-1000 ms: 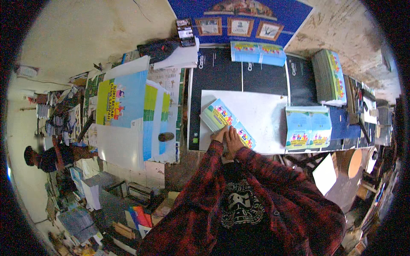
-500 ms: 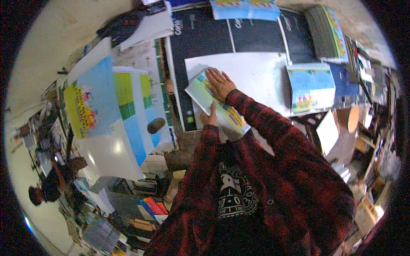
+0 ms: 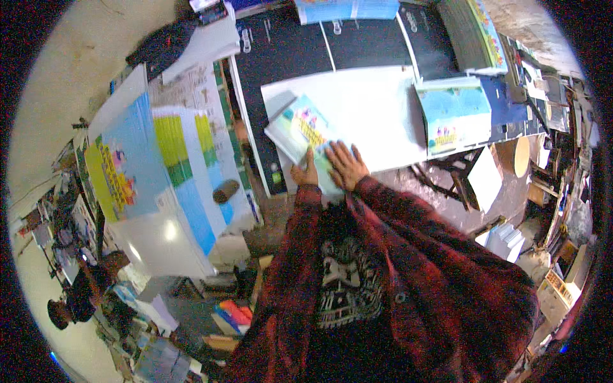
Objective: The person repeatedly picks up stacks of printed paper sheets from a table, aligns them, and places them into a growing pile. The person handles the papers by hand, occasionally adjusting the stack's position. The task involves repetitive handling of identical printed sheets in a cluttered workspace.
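The black-topped wooden-legged bench (image 3: 281, 54) carries everything here, and its near edge is where care matters most: the work lies close against it. On the bench is a broad, flat white sheet (image 3: 377, 115), a smooth surface to press on. At its right end stands a blue folded paper stack (image 3: 456, 115), well apart from both hands, so elbow room there looks sufficient.

The green-and-blue oblong paper pile (image 3: 300, 121), with cartoon figures on top, lies slantwise at the white sheet's left end, its near end toward the person's body. Whether its layers are loose or bound I cannot tell. Judging by the hands, the step is pressing and steadying this pile; it would go best with the whole length supported, the near end not drooping off the bench.

The right grip (image 3: 348, 167) lies palm down over the near part, fingers slightly spread; even pressure along the length should avoid creases. The left grip (image 3: 306, 172) is at the left long edge, thumb side up; whether it pinches the edge I cannot tell. Used as a fence there, it should stop the layers sliding.
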Action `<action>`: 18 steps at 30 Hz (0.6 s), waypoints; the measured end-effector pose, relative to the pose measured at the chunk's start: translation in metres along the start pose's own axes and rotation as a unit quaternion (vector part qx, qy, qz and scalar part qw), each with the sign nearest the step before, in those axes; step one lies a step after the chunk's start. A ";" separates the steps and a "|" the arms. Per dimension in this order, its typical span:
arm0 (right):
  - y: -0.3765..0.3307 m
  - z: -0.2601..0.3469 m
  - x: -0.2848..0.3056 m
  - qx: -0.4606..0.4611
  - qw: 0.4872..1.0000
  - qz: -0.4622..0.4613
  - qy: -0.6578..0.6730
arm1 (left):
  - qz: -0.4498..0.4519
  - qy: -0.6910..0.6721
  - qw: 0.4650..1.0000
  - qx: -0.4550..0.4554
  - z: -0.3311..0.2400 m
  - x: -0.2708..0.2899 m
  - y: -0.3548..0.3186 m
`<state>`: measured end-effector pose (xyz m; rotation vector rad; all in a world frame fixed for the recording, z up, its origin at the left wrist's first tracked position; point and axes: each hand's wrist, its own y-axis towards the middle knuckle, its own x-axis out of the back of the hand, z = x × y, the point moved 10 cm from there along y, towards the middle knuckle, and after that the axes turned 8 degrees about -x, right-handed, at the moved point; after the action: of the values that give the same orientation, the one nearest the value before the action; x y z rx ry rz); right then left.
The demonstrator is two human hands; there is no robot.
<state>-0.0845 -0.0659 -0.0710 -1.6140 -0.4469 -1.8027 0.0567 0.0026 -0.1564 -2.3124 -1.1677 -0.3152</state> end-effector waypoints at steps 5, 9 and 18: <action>0.018 -0.031 0.019 -0.009 0.954 -0.026 0.300 | -0.004 0.031 0.991 -0.130 -0.060 0.004 -0.004; 0.071 -0.088 -0.010 -0.116 0.738 0.206 0.632 | 0.111 -0.137 0.969 -0.174 -0.106 0.005 -0.003; 0.063 -0.030 0.107 0.198 0.897 0.078 0.387 | 0.303 -0.335 0.879 -0.151 -0.104 -0.015 -0.020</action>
<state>-0.0652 -0.1574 0.0160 -0.5568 -0.2676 -1.8964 0.0346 -0.0550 -0.0686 -3.0339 -0.6016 0.6252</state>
